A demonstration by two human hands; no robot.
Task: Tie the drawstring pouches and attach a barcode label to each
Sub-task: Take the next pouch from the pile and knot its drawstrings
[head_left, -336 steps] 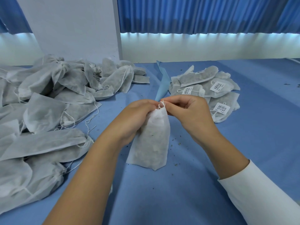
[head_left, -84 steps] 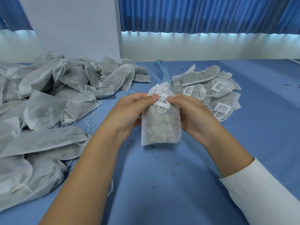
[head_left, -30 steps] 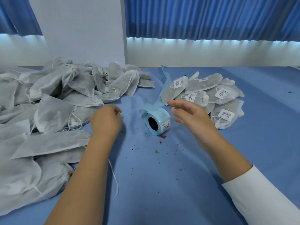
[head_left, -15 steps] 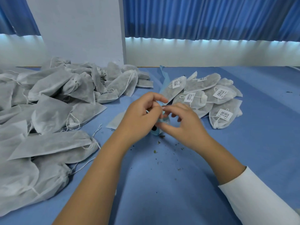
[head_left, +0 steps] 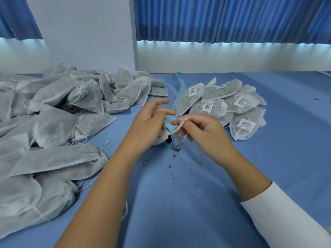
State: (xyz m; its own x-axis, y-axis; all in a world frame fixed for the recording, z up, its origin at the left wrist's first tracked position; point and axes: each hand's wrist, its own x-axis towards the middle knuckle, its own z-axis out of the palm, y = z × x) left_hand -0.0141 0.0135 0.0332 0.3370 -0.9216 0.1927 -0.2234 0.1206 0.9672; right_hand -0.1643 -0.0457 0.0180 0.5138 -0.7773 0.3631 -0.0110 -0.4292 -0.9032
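Head view: fingers of right hand [head_left: 206,133] are pinching a barcode label [head_left: 180,125] above label roll [head_left: 176,139]; fingers of left hand [head_left: 148,122] are lying loosely spread.

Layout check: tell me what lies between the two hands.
In the head view, the blue label roll lies between the left hand and the right hand, which pinches a white label.
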